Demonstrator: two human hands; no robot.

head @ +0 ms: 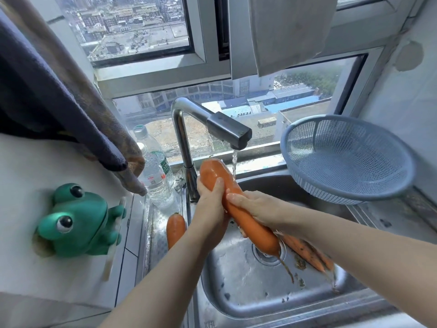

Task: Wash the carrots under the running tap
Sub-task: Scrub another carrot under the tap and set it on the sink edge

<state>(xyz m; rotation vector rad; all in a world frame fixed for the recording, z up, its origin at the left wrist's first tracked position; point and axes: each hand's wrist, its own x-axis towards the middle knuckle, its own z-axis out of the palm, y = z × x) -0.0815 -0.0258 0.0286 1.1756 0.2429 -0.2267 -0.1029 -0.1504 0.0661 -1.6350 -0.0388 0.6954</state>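
A large orange carrot (250, 223) slants over the steel sink (236, 301), thick end up beside the thin stream falling from the tap (227, 129). My left hand (210, 204) grips its upper part, thumb across the front. My right hand (257, 207) wraps its middle from the right. A second carrot (175, 229) lies on the sink's left ledge. More, muddy carrots (305, 252) lie in the basin under my right forearm.
A blue plastic colander (354, 185) sits tilted on the right counter edge. Two clear water bottles (155, 176) stand left of the tap. A green frog holder (78, 221) hangs on the left wall, with towels (71, 102) above.
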